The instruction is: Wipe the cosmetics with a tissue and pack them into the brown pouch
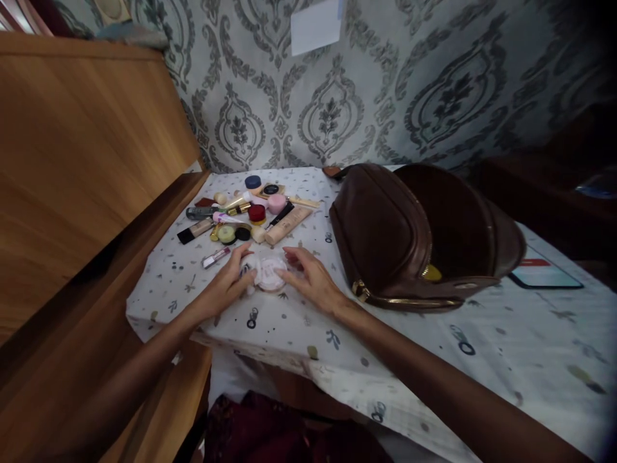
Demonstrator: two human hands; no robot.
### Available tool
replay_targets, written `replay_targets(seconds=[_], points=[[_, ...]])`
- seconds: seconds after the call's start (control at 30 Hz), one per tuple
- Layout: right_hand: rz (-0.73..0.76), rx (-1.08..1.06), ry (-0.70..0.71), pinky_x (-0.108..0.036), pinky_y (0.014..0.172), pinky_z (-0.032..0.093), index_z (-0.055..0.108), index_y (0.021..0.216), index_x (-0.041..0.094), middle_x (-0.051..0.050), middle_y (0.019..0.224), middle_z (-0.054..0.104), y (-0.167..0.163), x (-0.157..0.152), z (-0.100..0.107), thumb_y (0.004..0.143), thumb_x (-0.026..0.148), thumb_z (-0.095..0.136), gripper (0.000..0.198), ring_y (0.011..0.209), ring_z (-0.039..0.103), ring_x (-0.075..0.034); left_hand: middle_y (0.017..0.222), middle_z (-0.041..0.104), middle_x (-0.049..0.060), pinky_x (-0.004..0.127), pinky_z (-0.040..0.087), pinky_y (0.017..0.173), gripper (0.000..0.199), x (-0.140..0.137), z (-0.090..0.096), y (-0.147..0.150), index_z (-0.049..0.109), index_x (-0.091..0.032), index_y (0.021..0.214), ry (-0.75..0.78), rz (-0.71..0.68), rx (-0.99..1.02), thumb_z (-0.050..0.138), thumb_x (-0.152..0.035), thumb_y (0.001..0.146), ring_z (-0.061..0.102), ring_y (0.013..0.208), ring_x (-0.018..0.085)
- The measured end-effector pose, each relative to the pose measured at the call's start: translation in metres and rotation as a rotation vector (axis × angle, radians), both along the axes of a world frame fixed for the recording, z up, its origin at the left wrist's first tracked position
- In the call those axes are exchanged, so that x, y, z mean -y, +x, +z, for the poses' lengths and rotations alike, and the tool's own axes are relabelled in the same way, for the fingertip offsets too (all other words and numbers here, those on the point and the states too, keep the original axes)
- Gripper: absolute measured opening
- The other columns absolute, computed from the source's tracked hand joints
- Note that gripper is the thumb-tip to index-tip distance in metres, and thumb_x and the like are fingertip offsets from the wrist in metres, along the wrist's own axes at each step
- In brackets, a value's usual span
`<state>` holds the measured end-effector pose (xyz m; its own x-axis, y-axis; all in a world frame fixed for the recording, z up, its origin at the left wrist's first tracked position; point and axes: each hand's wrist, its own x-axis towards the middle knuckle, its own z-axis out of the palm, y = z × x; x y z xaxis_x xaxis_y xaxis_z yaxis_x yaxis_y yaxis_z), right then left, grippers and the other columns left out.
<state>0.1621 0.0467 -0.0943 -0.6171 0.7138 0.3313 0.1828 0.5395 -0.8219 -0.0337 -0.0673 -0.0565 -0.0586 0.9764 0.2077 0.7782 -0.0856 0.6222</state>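
A round, pale, clear-lidded cosmetic case [270, 274] is between my hands, low over the table. My right hand [311, 278] pinches its right edge with thumb and fingers. On the other side, my left hand [230, 280] is closed around a small white item [247, 263] that touches or overlaps the case's left side; its exact kind is unclear. Just beyond my left fingers lies a lip gloss tube [216, 258]. Farther back is a cluster of makeup, including a beige foundation tube [288, 225], a red-lidded jar [257, 214] and a pink jar [277, 204].
A brown leather bag [380, 238] with an unzipped top stands to the right. Behind it lies a phone-like flat device [549, 273]. A wooden cabinet [87, 161] borders the left, and a patterned wall closes the back. The patterned tablecloth [299, 334] drops over the near edge.
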Motion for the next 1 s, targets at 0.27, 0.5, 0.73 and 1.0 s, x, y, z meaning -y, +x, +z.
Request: replay_targets(seconds=[0.27, 0.5, 0.73, 1.0], points=[[0.02, 0.262, 0.26, -0.047, 0.091, 0.046, 0.059, 0.122, 0.018, -0.012, 0.114, 0.064, -0.011, 0.008, -0.006, 0.069, 0.041, 0.082, 0.062, 0.107, 0.056, -0.032, 0.106, 0.067, 0.007, 0.035, 0.05, 0.091, 0.023, 0.007, -0.008, 0.0, 0.065, -0.02, 0.11, 0.192, 0.1, -0.084, 0.051, -0.027, 0.093, 0.062, 0.101, 0.022], [0.027, 0.2, 0.158, -0.041, 0.085, 0.045, 0.058, 0.11, 0.02, -0.009, 0.105, 0.066, -0.006, 0.009, 0.0, 0.064, 0.038, 0.084, 0.055, 0.099, 0.058, -0.029, 0.111, 0.065, 0.007, 0.033, 0.051, 0.093, 0.031, 0.004, 0.001, 0.016, 0.065, -0.022, 0.115, 0.213, -0.01, -0.253, 0.042, -0.016, 0.095, 0.062, 0.105, 0.02], [0.056, 0.131, 0.039, -0.034, 0.078, 0.045, 0.054, 0.106, 0.021, -0.005, 0.098, 0.065, -0.003, 0.009, 0.009, 0.065, 0.03, 0.079, 0.049, 0.09, 0.06, -0.024, 0.107, 0.067, 0.006, 0.033, 0.052, 0.09, 0.027, -0.011, 0.002, 0.016, 0.064, -0.019, 0.113, 0.216, 0.012, -0.281, 0.044, -0.014, 0.095, 0.063, 0.1, 0.02], [0.082, 0.087, -0.056, -0.035, 0.082, 0.047, 0.053, 0.111, 0.018, -0.008, 0.105, 0.066, -0.002, 0.01, 0.01, 0.064, 0.023, 0.079, 0.054, 0.094, 0.062, -0.023, 0.108, 0.066, 0.007, 0.035, 0.05, 0.093, 0.03, -0.031, 0.004, 0.026, 0.064, -0.018, 0.11, 0.281, -0.085, -0.319, 0.043, -0.008, 0.092, 0.061, 0.102, 0.02]])
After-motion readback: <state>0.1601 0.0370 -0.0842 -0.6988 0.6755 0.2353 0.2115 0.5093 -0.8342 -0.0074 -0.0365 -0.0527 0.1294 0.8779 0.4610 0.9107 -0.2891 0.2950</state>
